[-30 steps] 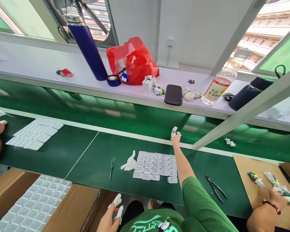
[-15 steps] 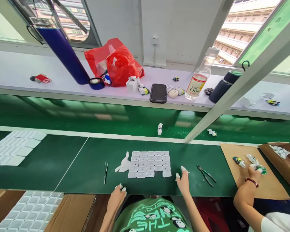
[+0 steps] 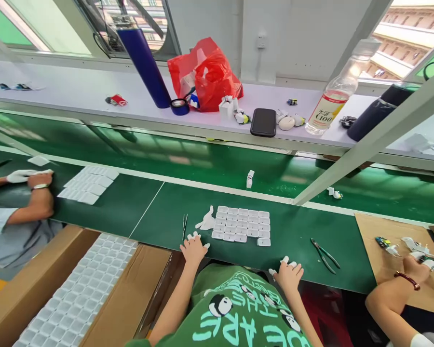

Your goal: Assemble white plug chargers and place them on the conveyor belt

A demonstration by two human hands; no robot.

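Observation:
On the green table, small white plastic cases [image 3: 243, 224] sit in a block of rows, one of them set a little apart at the lower right. My left hand [image 3: 194, 247] rests open at the table edge, white covers on its fingertips, just below a pair of tweezers [image 3: 184, 226]. A crumpled white glove [image 3: 207, 220] lies between the tweezers and the cases. Fingers spread and holding nothing, my right hand [image 3: 288, 274] is at the table edge too, also with white fingertip covers. To its right lie green-handled pliers [image 3: 324, 255].
A slanted white post [image 3: 332, 159] stands at the table's back edge. On the left are more white cases [image 3: 88, 184], a carton [image 3: 130, 289] and a person's gloved hand [image 3: 21, 176]. At right, a co-worker's hand [image 3: 415, 270] handles small parts over cardboard [image 3: 369, 231].
The view has swung left, bringing a person at the left into sight. My left hand has moved up toward the tweezers; my right hand has drawn back from the cases to the table edge.

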